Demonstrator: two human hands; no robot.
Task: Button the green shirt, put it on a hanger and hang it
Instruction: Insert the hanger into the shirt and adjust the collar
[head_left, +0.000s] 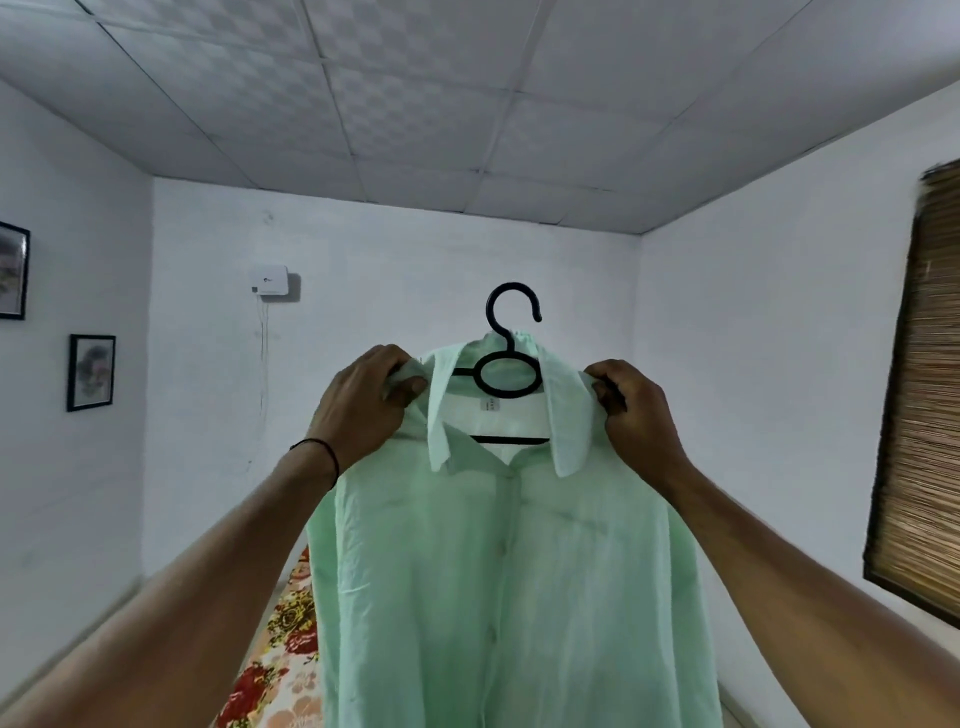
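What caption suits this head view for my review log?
Left hand and right hand grip the pale green shirt by its shoulders on a black plastic hanger, hook not yet hung.

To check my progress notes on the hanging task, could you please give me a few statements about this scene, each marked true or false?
1. The green shirt sits on the black hanger. True.
2. One hand alone grips the shirt. False: the left hand and the right hand each grip a shoulder.
3. The hanger's hook rests on a rail. False: it hangs on nothing, free in the air.
4. Two framed pictures hang on the left wall. True.
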